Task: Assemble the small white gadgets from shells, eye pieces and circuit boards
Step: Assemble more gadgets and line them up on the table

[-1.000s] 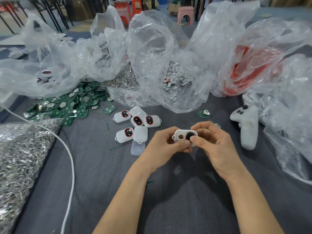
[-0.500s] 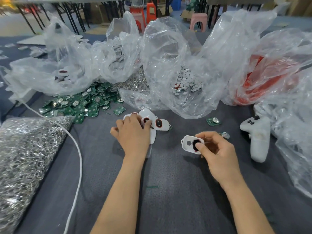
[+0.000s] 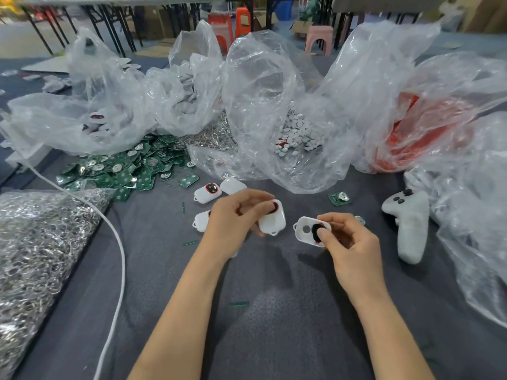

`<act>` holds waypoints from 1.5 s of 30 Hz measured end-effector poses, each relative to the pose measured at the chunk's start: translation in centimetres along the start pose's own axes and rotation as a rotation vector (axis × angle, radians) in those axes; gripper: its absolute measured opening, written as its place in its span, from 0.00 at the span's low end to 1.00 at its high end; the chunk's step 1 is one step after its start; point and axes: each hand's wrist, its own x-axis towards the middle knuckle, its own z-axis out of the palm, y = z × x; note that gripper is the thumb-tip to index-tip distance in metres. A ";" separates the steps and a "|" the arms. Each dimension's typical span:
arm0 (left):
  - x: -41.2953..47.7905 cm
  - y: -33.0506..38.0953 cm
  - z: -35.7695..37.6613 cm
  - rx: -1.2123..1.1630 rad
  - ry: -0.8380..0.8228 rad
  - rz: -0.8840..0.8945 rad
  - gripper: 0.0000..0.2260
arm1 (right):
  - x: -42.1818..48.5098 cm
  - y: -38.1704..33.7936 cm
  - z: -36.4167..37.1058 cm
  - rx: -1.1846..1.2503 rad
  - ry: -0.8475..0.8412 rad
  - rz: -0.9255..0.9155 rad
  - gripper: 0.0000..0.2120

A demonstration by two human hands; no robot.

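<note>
Left hand (image 3: pixel 236 218) is curled round a closed white gadget (image 3: pixel 273 223), and its fingertips half hide the red-rimmed eye. Right hand (image 3: pixel 354 244) pinches an open shell (image 3: pixel 303 229), with the thumb on a black eye piece (image 3: pixel 317 231); how it is seated I can't tell. The hands are apart, the two pieces just beside each other above the middle of the worktop (image 3: pixel 288 325). Another gadget (image 3: pixel 201 221) pokes out from behind the left wrist, mostly covered.

Half a second ago that left hand lay flat over the cluster of gadgets; now it's up with one in its grip. The right hand holds the shell as before.

There's bare grey cloth between the forearms, and the near edge is cut off from view. The ring heap (image 3: pixel 35 242) and white cable (image 3: pixel 120 259) crowd the left side. The white controller (image 3: pixel 411 226) and clear bags (image 3: pixel 480 215) crowd the right. The circuit boards (image 3: pixel 123 171) are piled at the far left.
</note>
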 end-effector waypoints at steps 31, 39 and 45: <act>-0.2 -0.4 -2.8 0.643 0.306 0.005 0.19 | 0.5 0.9 -0.5 0.035 0.193 0.020 0.13; -1.3 -2.6 -6.4 0.891 0.170 -0.127 0.18 | 0.6 1.2 -0.2 0.009 0.171 0.010 0.13; -1.2 -2.0 -5.0 0.685 0.350 0.094 0.18 | 0.6 1.1 -0.3 0.000 0.164 0.007 0.13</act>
